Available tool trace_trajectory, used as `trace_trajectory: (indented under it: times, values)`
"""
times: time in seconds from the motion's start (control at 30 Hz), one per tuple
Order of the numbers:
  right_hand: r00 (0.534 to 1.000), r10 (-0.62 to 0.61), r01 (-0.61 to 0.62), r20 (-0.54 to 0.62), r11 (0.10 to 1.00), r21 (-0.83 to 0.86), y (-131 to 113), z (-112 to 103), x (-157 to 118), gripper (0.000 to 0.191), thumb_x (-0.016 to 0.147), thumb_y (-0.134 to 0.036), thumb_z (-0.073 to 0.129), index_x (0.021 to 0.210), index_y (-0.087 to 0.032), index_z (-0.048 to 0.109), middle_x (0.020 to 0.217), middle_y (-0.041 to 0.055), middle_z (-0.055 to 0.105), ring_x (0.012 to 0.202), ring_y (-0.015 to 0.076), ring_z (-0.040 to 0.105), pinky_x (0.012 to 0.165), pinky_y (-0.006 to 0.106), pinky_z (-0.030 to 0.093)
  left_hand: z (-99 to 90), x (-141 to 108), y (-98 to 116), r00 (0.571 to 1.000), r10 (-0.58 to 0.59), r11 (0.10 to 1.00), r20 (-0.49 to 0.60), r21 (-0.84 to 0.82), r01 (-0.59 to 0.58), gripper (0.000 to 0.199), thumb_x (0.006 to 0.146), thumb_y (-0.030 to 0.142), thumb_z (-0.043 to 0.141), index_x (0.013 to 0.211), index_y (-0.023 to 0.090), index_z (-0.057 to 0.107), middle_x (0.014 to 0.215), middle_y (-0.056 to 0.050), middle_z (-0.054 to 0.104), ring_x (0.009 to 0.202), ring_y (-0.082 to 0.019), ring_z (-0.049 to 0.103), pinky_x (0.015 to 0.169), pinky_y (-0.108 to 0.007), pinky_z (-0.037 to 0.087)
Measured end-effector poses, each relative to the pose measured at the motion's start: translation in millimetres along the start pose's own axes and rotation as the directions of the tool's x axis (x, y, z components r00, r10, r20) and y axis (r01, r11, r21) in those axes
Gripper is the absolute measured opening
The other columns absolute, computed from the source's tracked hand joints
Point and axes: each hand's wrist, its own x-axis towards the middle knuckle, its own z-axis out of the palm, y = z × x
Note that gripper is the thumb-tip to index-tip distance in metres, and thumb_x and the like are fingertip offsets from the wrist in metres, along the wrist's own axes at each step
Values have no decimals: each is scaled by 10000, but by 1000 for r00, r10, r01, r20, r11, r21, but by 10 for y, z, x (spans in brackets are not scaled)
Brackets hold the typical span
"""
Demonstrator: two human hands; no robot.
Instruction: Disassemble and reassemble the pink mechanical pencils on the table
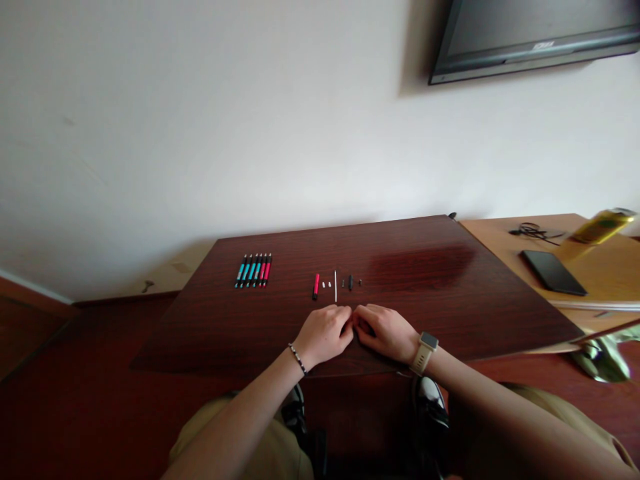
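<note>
My left hand (327,332) rests on the dark wooden table with its fingers curled into a loose fist. Close beside it, my right hand (384,329) is curled the same way, the knuckles nearly meeting. Nothing shows in either hand. Just beyond them lies a row of pen parts: a red pen barrel (316,286), two small white pieces (323,285), a thin white refill (335,285), a small spring-like piece (343,283), a black pen part (351,283) and a tiny tip-like piece (360,283). Farther left, several blue and red pens (253,271) lie side by side.
The dark table (425,267) stands against a white wall. On a lighter desk (500,233) to the right are a black phone (553,272), a dark cable (535,231) and a yellow can (603,225). A screen (540,40) hangs on the wall above.
</note>
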Motion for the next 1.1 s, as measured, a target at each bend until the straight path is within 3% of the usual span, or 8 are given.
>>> trace_trajectory:
  times: [0.4, 0.57, 0.73, 0.93, 1.0, 1.1]
  values:
    - [1000, 21, -21, -22, 999, -35, -11, 17, 11, 64, 947, -193, 610, 900, -218, 573, 800, 0, 610, 731, 169, 555, 681, 282, 378, -2, 1, 14, 1000, -12, 1000, 5, 10, 12, 91, 971, 198, 539, 886, 209, 567, 863, -31, 681, 813, -200, 651, 730, -304, 493]
    - [1000, 27, -26, -7, 998, 58, 71, -68, 37, 58, 942, -167, 628, 942, -224, 622, 791, -13, 635, 701, 152, 572, 666, 262, 400, -14, 6, 21, 1000, -4, 1000, 4, 7, 4, 101, 959, 177, 539, 865, 209, 558, 855, -30, 678, 811, -193, 644, 733, -298, 483]
    - [985, 53, -35, -165, 994, 108, 269, -227, 151, 6, 969, -227, 660, 975, -226, 662, 854, 9, 669, 751, 164, 592, 712, 275, 452, -26, 13, 25, 1000, -2, 1000, 4, 13, 2, 123, 948, 160, 532, 837, 212, 533, 822, -19, 664, 790, -185, 629, 712, -290, 462]
    - [949, 85, -70, -305, 996, 61, 474, -292, 372, 73, 992, -275, 633, 954, -226, 671, 907, 39, 688, 804, 197, 625, 754, 314, 492, -37, 15, 24, 1000, 2, 1000, 11, -5, -1, 116, 930, 153, 542, 834, 216, 526, 822, -13, 661, 782, -183, 620, 707, -285, 467]
    - [944, 81, -65, -321, 996, 59, 525, -265, 444, 97, 988, -300, 632, 1043, -225, 660, 1004, 63, 707, 890, 221, 663, 818, 344, 524, -37, 16, 27, 1000, -1, 1000, 14, -7, 1, 116, 930, 150, 543, 835, 216, 532, 824, -15, 663, 785, -183, 622, 712, -286, 475]
    - [947, 40, -36, -318, 999, 19, 602, -185, 542, 440, 936, -373, 706, 1329, -231, 568, 1306, 115, 673, 1244, 298, 626, 1079, 467, 477, -31, 18, 31, 1000, -9, 1000, 16, -4, 9, 118, 935, 151, 542, 836, 215, 541, 827, -19, 666, 794, -186, 628, 727, -291, 487]
